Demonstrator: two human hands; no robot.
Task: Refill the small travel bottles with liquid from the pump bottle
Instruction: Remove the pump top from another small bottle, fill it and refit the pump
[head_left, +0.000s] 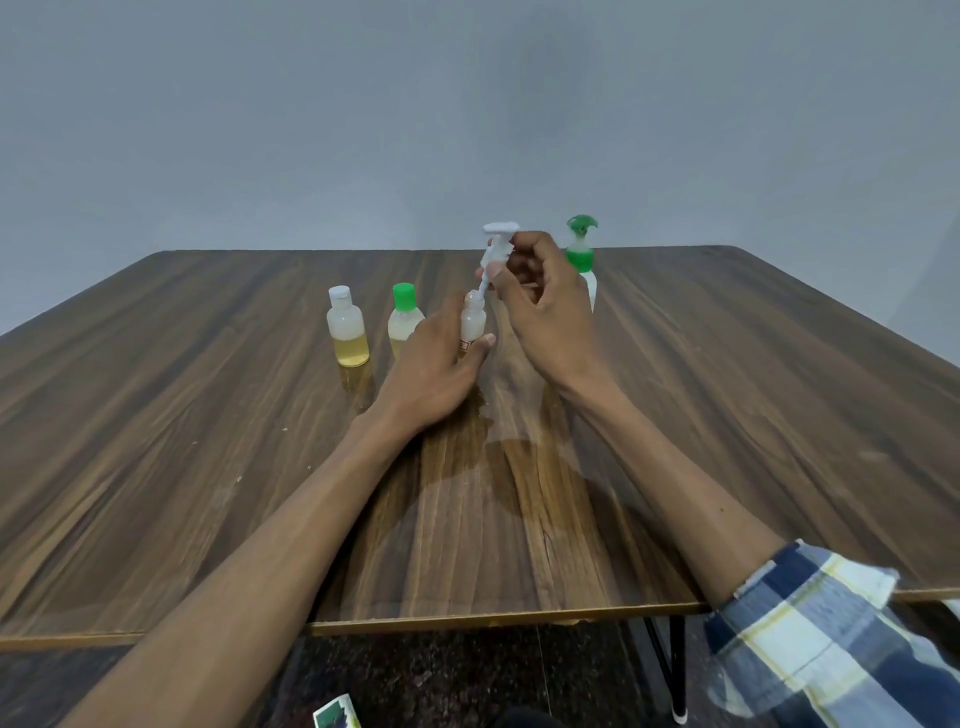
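Observation:
My left hand grips a small clear travel bottle standing open on the wooden table. My right hand holds a white pump head above it, its dip tube pointing into the bottle's neck. Left of these stand a white-capped travel bottle with yellow liquid and a green-capped travel bottle, partly hidden by my left hand. A large pump bottle with a green pump stands behind my right hand, mostly hidden.
A wet patch lies on the table between my forearms. The table's front edge runs near me, with a black leg below. A small green and white packet lies on the floor.

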